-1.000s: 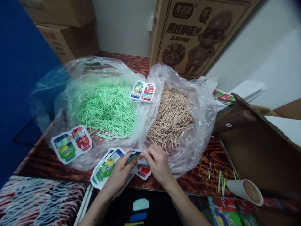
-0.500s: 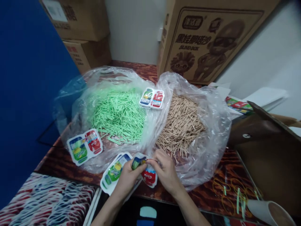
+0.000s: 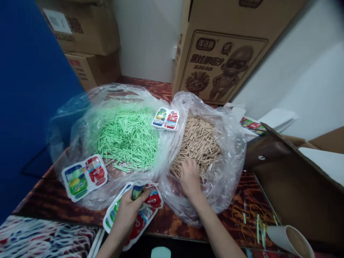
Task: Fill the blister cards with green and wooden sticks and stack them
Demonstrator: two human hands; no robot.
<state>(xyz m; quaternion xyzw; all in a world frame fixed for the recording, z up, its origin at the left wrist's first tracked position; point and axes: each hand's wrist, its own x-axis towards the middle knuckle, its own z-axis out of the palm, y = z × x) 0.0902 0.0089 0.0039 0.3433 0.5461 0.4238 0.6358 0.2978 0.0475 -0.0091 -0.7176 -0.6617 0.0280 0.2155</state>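
Note:
My left hand [image 3: 128, 209] grips a small printed packet [image 3: 155, 197] with green and red bottle shapes, thumb on top. Beneath that hand lie similar packets [image 3: 141, 223], partly covered by it. My right hand [image 3: 190, 179] is at the near edge of a heap of thin brown sticks [image 3: 202, 138], its fingers bent down into them and the fingertips hidden. The sticks lie in a clear plastic bag [image 3: 231, 168]. To the left, light green sticks [image 3: 129, 139] fill another clear bag [image 3: 80, 125].
One more packet [image 3: 84, 177] rests on the left bag's front edge, and another [image 3: 166, 119] lies between the bags. Yellow rubber bands [image 3: 248, 222] and a tipped paper cup [image 3: 291, 240] are at front right. Cardboard boxes [image 3: 215, 46] stand behind; an open box [image 3: 301, 200] is at right.
My right hand has left the packet and moved forward into the brown sticks. My left hand keeps the packet, now lower and further left. The whole view has shifted slightly.

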